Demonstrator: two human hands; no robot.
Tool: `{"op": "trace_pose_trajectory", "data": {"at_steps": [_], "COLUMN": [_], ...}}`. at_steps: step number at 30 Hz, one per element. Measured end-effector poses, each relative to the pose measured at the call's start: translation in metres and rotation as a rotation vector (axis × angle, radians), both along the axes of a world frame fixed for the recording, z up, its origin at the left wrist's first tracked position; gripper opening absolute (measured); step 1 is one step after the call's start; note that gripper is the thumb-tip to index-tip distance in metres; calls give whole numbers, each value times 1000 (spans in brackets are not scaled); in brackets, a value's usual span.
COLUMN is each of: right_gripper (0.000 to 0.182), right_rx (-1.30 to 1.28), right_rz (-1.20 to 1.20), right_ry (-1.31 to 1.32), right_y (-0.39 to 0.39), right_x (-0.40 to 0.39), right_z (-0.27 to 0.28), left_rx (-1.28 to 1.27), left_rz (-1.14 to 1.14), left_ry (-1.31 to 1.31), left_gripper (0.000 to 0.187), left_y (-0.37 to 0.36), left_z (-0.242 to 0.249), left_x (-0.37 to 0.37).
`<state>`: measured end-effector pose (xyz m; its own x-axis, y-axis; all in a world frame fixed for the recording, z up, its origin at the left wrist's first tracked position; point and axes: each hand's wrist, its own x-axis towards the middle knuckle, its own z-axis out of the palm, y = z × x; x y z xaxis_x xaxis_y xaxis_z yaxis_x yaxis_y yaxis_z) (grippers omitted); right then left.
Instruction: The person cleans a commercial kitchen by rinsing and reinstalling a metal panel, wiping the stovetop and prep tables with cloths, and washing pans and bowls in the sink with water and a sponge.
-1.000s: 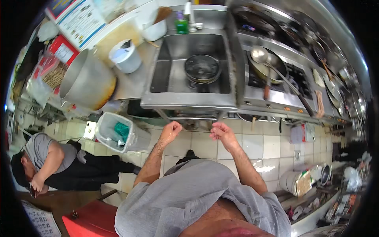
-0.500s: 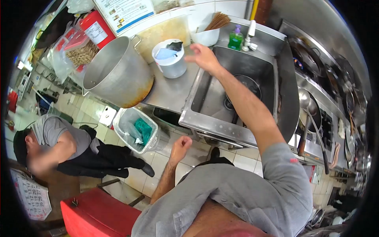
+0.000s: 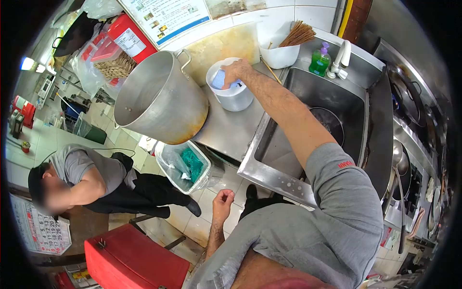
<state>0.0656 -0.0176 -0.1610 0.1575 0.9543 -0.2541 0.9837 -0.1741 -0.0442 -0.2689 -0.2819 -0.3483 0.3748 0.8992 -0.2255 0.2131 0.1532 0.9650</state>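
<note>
Fingertips of the right hand (image 3: 236,72) are hidden inside the white tub (image 3: 235,101); the top edge crops the poster (image 3: 168,18).

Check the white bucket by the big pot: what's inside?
Inside the bucket, a light-blue cloth-like item shows beside the right hand, which reaches in over the rim. The bottom, and whatever lies under the hand and blue item, can't be seen.

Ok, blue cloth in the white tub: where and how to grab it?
Probably pinch the blue cloth by its exposed part near the rim, coming from above: the white tub walls in its sides, but the mouth is open.
</note>
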Motion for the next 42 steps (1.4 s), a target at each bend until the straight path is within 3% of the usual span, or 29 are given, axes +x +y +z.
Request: {"op": "trace_pose_trajectory", "data": {"at_steps": [7,9,14,19,21,24,27,33,37,39,42], "right_gripper": [84,85,86,78,66,67,61,59,54,49,39], "right_rx": [-130,103,41,104,150,115,99,25,188,238,360], "right_rz": [-18,-70,-211,-275,-188,-155,-136,-216,-267,-99,-98], "right_ry": [80,118,77,-17,-7,-25,3,160,21,220,366], "right_y": [7,-13,3,18,14,15,5,-4,-5,8,-2], "right_x": [-3,-15,-23,-25,-22,-18,-23,-29,-32,-18,-17], "right_z": [-8,-2,-8,-24,-25,-26,-14,-6,-15,-33,-29], "left_rx": [24,50,140,39,3,38,114,245,356,381,561], "left_rz": [-234,-323,-517,-587,-584,-595,-557,-465,-424,-387,-212], "left_ry": [6,6,2,-80,-124,-86,-9,-152,-140,-125,-203], "left_gripper": [13,13,13,14,13,15,16,15,15,16,22], "left_y": [71,92,123,120,120,132,159,217,241,254,275], "left_z": [9,20,37,37,28,33,51,90,125,133,135], "left_x": [29,48,91,99,93,85,84,113,133,143,156]}}
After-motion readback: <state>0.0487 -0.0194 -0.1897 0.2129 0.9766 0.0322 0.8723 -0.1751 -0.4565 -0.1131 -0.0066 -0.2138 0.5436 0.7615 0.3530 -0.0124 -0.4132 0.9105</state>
